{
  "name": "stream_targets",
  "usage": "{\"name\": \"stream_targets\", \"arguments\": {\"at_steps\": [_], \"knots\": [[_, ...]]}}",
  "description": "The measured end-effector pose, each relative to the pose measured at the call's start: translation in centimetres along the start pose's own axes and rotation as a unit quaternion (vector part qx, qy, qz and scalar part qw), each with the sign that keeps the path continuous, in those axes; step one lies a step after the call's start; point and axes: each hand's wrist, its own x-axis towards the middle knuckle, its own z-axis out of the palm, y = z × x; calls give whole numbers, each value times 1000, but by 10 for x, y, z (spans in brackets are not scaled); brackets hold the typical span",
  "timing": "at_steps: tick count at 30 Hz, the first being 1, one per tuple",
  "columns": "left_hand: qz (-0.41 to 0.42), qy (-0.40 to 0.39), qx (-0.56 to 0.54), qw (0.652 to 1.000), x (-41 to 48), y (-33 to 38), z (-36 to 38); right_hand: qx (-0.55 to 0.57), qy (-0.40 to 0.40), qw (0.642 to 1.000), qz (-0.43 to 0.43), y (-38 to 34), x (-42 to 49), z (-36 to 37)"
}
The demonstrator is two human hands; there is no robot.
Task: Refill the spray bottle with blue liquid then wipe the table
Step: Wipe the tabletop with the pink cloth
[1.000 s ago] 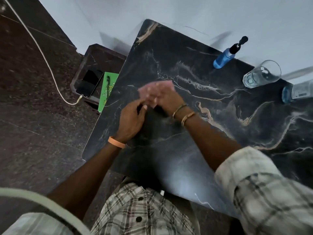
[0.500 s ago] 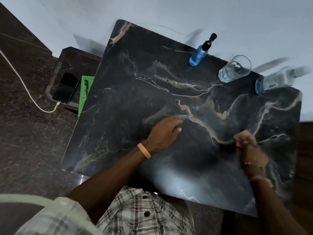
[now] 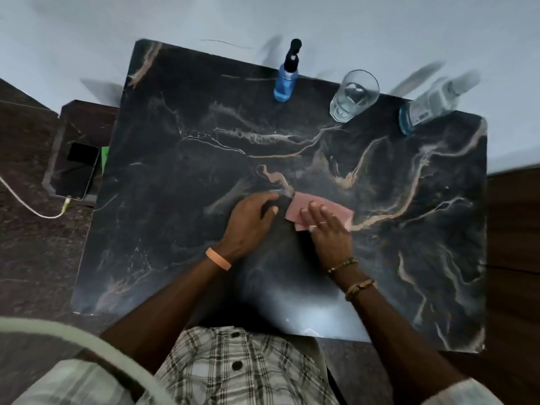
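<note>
Head view looks straight down on a dark marble bench (image 3: 175, 171) with pale and tan veins, and 2 bare forearms reach over its near edge.

The pink cloth (image 3: 302, 209) lies flat near the middle of the bench. Its long axis runs left to right, with the right end angled slightly toward the person. A second layer peeks out along its near edge, so it looks folded. The right hand (image 3: 327, 232) lies on it palm down, fingers straight and together, pressing it to the stone. The left hand (image 3: 248, 220) is arched on the bench just beside the cloth's left end, fingers loosely curved and holding nothing. I cannot tell whether its fingertips touch the fabric.

The spray bottle (image 3: 285, 83) stands upright at the far edge, well apart from both hands. Its black spray head is on top and its clear body is filled with blue liquid. Which way the nozzle faces is not clear. To its right stand a clear glass (image 3: 353, 96) and then a clear bottle (image 3: 429, 108) with a little blue at its base. That bottle's label is too blurred to read.

Left of the bench, a phone (image 3: 79, 171) with a white cable (image 3: 29, 209) plugged in lies on a low side table (image 3: 81, 118).
</note>
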Motion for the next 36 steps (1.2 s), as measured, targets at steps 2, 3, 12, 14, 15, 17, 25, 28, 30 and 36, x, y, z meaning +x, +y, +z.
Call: {"name": "stream_targets", "arguments": {"at_steps": [2,3,12,14,15,17,25,28,30,36], "knots": [[-4,2,-4,1000,1,-1,-6,-15,14,999,36,43,-4,-3],[-4,7,0,1000,1,-3,-9,-2,-9,996,84,60,2,-7],[-71,94,20,993,-7,-31,-48,38,-61,993,90,-96,125,-11],[-57,105,63,991,-10,-44,-63,12,-107,994,-3,-141,123,-3],[-48,91,86,991,-14,-52,-71,6,-129,991,-43,-159,116,2],[-28,44,129,990,-29,-68,-83,-2,-152,981,-120,-182,95,5],[115,-75,150,979,-80,-41,-36,-45,-96,961,-256,-95,17,-13],[188,-165,210,945,-47,-12,-6,-50,-105,980,-162,-47,9,-25],[211,-212,277,913,-29,5,8,-29,-114,991,-55,-28,-3,-27],[255,-247,254,900,-49,10,11,18,-100,992,80,-98,-72,-11]]}}
